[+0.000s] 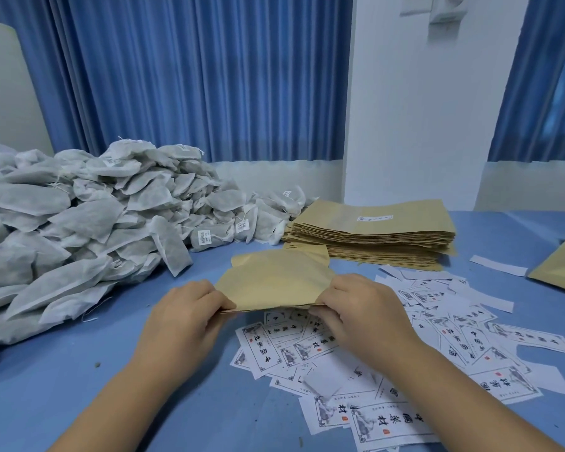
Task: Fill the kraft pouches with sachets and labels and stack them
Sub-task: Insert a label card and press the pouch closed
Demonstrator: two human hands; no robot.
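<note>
Two hands, left hand (190, 313) and right hand (361, 308), pinch the near edge of a flat, tan kraft paper pouch (274, 282) whose smooth, unprinted face bows slightly upward.

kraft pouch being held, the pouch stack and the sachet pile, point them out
kraft pouch (274, 282), head view, middle of its upper face
pouch stack (411, 220), head view, top pouch's face
sachet pile (88, 210), head view, a sachet mid-heap

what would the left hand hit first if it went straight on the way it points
The kraft pouch that the left hand pinches; past it, probably the stack of flat pouches, though depth is unclear.
</note>
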